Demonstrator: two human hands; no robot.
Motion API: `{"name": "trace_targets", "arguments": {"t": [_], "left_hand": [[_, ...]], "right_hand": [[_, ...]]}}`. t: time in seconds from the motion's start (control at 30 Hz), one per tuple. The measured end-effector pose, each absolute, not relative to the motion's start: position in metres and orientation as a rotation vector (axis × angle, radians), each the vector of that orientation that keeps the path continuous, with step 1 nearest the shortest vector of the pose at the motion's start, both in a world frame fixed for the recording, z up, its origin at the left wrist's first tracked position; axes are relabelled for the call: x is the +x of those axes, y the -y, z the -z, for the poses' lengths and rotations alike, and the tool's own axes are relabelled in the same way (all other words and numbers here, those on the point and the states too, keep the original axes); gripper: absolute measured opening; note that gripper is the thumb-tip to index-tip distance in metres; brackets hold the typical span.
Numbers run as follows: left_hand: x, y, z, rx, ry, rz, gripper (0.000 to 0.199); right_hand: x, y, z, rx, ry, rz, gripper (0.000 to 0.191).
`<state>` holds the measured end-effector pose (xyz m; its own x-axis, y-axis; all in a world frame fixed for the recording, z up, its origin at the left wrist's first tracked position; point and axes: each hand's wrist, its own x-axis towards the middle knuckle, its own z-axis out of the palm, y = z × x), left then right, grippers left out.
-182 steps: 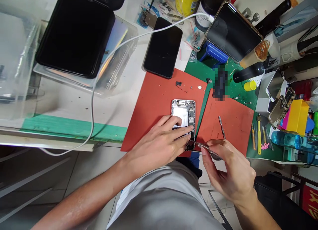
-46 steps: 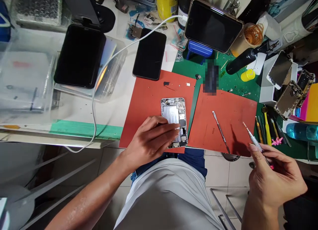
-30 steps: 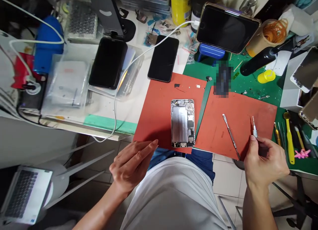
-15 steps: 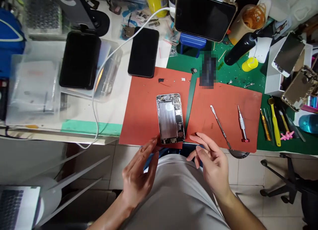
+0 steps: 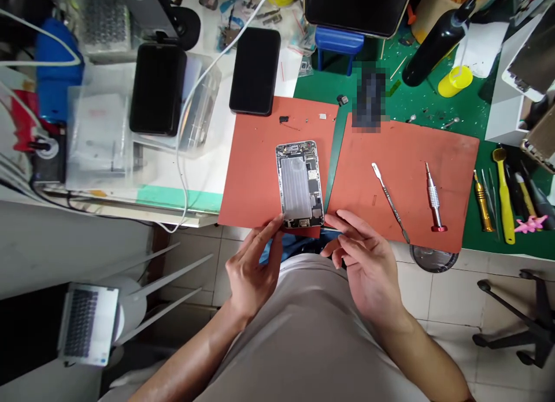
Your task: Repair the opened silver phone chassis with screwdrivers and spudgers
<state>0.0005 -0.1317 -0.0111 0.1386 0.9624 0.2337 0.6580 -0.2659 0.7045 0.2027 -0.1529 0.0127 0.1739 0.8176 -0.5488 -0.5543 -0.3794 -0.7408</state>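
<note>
**Opened phone (image 5: pixel 297 188) on the left red mat (image 5: pixel 249 165)**

Nearest me, my left hand (image 5: pixel 254 266) keeps its fingers close together with the thumb apart, fingertips at the phone's lower left corner — whether they press on it, I cannot tell. My right hand (image 5: pixel 370 269) is loosely spread, its fingertips just beside the lower right corner. The phone sits near the mat's front edge, slightly turned, its silver plate and circuit parts facing up.

To my right, a slim metal tool (image 5: pixel 390 202) and a silver screwdriver (image 5: pixel 432 196) with a red end lie well apart on the right red mat (image 5: pixel 355 188). Past the phone are a small black part (image 5: pixel 284 119) and a small white piece (image 5: pixel 322 116). Farther off, a black phone (image 5: pixel 255 71) lies left of a blue stand (image 5: pixel 339 40) — and a black bottle (image 5: pixel 433 52) lies on the green mat (image 5: pixel 325 84).
</note>
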Motion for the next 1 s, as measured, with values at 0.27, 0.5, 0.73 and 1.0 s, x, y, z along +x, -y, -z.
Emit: {"name": "trace_targets", "arguments": {"t": [0.27, 0.5, 0.73, 1.0], "left_hand": [[0.001, 0.136, 0.018, 1.889, -1.496, -1.001, 0.043], [0.000, 0.137, 0.019, 1.755, -1.439, -1.033, 0.044], [-0.002, 0.136, 0.019, 1.736, -1.404, -1.039, 0.048], [0.000, 0.139, 0.020, 1.613, -1.361, -1.067, 0.052]], "right_hand": [[0.198, 0.153, -0.016, -1.360, 0.331, -1.436, 0.039], [0.191, 0.150, -0.018, -1.418, 0.243, -1.362, 0.032], [0.182, 0.146, -0.016, -1.424, 0.264, -1.241, 0.039], [0.174, 0.141, -0.010, -1.475, 0.330, -1.265, 0.038]]}}
